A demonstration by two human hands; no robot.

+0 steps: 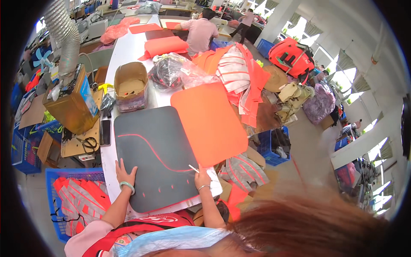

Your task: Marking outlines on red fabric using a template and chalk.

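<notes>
A dark grey sheet (154, 145) with rounded corners lies in front of me on the white table. A curved orange-red line runs across it, several short red marks sit near its near edge, and a thin red rim shows beneath that edge. Fingers spread, my left hand (125, 174) rests on the sheet's left edge. At the opposite side, my right hand (202, 177) pinches a slim white pen (194, 168), its tip by the right end of the curved line. A bright orange sheet (209, 124) of similar shape lies beyond, beside the dark one.
An open cardboard box (130, 88) and a clear plastic bag (169, 73) stand farther up the table. A phone (105, 132) and black scissors (89, 145) lie left. Blue crates (75, 173) hold striped pieces. Orange cloth (252, 81) is piled right. A person (201, 34) sits far ahead.
</notes>
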